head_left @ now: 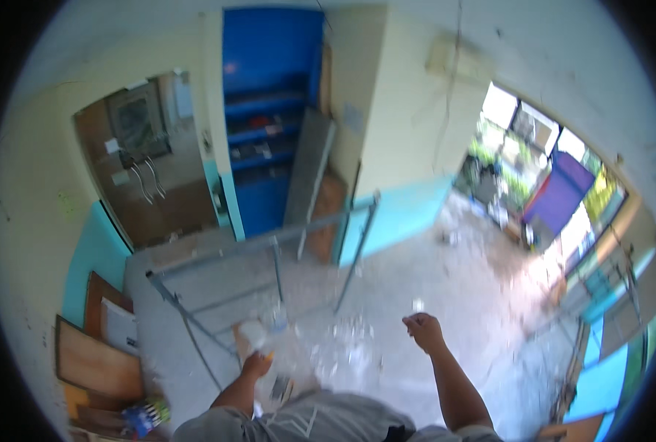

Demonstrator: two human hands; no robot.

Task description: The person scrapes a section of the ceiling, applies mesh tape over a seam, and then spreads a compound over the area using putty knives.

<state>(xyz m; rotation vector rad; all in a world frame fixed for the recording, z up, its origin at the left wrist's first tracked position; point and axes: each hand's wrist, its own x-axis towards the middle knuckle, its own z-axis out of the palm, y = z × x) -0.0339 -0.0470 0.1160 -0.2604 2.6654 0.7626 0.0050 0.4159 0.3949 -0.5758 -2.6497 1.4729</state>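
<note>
The pale floor (398, 283) spreads out beneath everything, scattered with whitish bits. Against the far wall stands a tall blue shelf unit (258, 214), its shelves carrying small items, one of them reddish, the rest too blurred to name. In front of it stands a grey metal frame (247, 254), and below the frame a tan sheet (298, 361) lies on the floor near the person's left side. The left hand (256, 365) is over this sheet, curled around a small yellow-orange piece (270, 356). The right hand (424, 333) is out over the floor, well apart from the left, fingers bent inward; I cannot tell whether they grip anything. Just beyond the left hand is a rounded white thing (253, 333), held or lying, I cannot tell which
</note>
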